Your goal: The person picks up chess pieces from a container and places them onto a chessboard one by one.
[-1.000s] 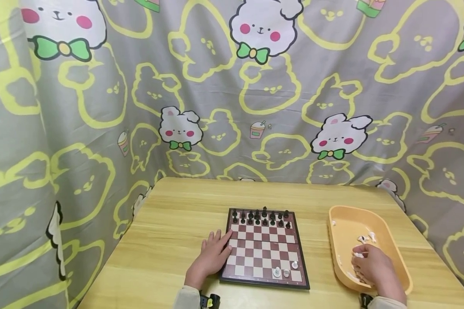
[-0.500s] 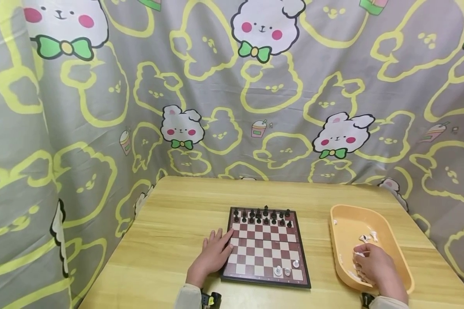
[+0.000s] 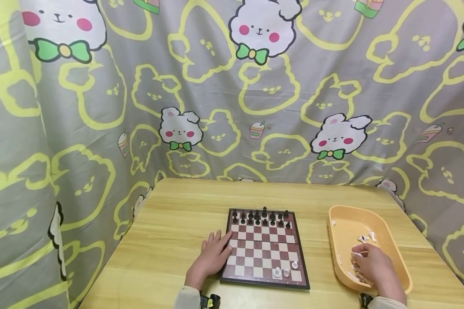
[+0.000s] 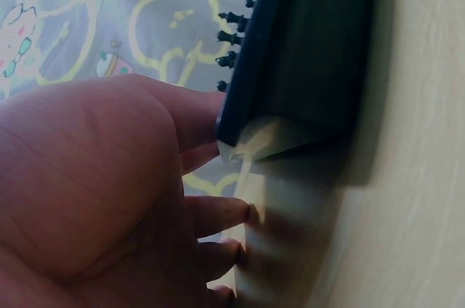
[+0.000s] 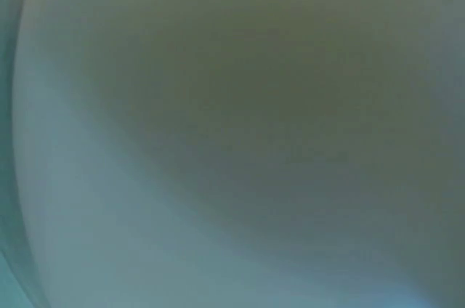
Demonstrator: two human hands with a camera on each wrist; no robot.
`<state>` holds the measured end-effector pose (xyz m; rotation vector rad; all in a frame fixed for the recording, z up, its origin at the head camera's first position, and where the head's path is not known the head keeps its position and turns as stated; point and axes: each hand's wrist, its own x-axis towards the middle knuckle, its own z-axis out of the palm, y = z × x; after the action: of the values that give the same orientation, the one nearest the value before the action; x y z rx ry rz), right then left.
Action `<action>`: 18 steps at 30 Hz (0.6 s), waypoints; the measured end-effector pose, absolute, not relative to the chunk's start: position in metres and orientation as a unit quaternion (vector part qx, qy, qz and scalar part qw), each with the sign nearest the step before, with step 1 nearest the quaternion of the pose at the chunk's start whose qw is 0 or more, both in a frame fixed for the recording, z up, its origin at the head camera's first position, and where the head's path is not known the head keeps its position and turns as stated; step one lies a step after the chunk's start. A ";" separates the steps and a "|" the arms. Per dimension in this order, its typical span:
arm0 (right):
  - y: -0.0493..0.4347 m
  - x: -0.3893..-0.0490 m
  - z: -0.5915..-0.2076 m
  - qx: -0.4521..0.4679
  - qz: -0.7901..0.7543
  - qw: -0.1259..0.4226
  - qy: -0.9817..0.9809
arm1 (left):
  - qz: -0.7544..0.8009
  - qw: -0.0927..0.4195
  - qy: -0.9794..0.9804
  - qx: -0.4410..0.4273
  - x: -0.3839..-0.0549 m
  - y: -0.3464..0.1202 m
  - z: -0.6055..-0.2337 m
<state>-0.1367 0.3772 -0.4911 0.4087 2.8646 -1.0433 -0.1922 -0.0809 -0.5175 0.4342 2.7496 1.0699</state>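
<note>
A folding chessboard (image 3: pixel 255 257) with a dark rim lies on the table, two rows of black chess pieces (image 3: pixel 257 217) along its far side. Three white chess pieces (image 3: pixel 277 272) stand near its close right corner. My left hand (image 3: pixel 210 256) rests at the board's left edge, fingers spread; the left wrist view shows other fingers (image 4: pixel 218 213) extended beside the board's corner. Inside the orange tray (image 3: pixel 334 249), my right hand (image 3: pixel 375 265) has thumb and fingers curled around a white chess piece (image 3: pixel 357 254) at the fingertips. The right wrist view is a pale blur.
More white chess pieces (image 3: pixel 371 236) lie loose in the tray, several partly under the right hand. The wooden table (image 3: pixel 170 223) carries board and tray side by side. A grey patterned curtain (image 3: pixel 216 98) hangs behind the table and along its sides.
</note>
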 end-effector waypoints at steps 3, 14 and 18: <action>0.376 -0.137 -0.491 0.136 -0.353 0.033 0.925 | 0.359 0.078 0.918 0.147 -0.192 -0.081 -0.517; 0.375 -0.140 -0.491 0.151 -0.408 0.036 0.899 | 0.365 0.077 0.916 0.145 -0.191 -0.080 -0.516; 0.375 -0.137 -0.490 0.146 -0.381 0.040 0.912 | 0.364 0.077 0.916 0.149 -0.191 -0.081 -0.515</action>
<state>-0.1371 0.3754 -0.4900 0.4471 2.7960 -1.1663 -0.1907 -0.0807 -0.5148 0.4461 2.7450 1.0895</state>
